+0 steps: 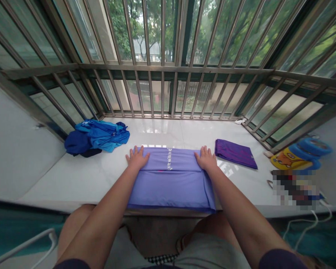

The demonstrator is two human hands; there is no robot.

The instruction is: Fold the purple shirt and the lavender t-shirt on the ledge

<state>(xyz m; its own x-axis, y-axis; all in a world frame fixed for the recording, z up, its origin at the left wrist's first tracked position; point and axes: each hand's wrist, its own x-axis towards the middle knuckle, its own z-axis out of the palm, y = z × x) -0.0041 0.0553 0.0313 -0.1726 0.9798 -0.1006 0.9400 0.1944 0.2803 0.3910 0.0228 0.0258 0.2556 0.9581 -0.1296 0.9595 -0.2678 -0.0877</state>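
Flat and spread, both palms press down on the lavender shirt (170, 179): my left hand (137, 158) sits on its upper left corner, my right hand (205, 158) on its upper right, fingers splayed and pinching nothing. The shirt lies on the white sill (72, 175) straight in front of me, its near edge hanging slightly over the ledge above my knees. A folded band runs across the top between my hands, with white lettering showing at its middle, so I judge the fold is well along: the upper part is turned over and I am smoothing it flat. As I read it, the next move calls for gripping the cloth at both corners evenly, so the layers stay square as they come over.

Off to my right, apart from the shirt, a dark purple garment (235, 153) lies already folded. To my left, near the window bars (162, 89), a loose heap of blue clothes (98, 136) sits unfolded, so I reckon more pieces remain.

I see no basket or bin on the sill. At the far right stand a yellow item with a cartoon print (285, 160) and blue round things (313, 147) stacked behind it; what they hold, if anything, I cannot tell. A white cable (319, 220) trails below them.
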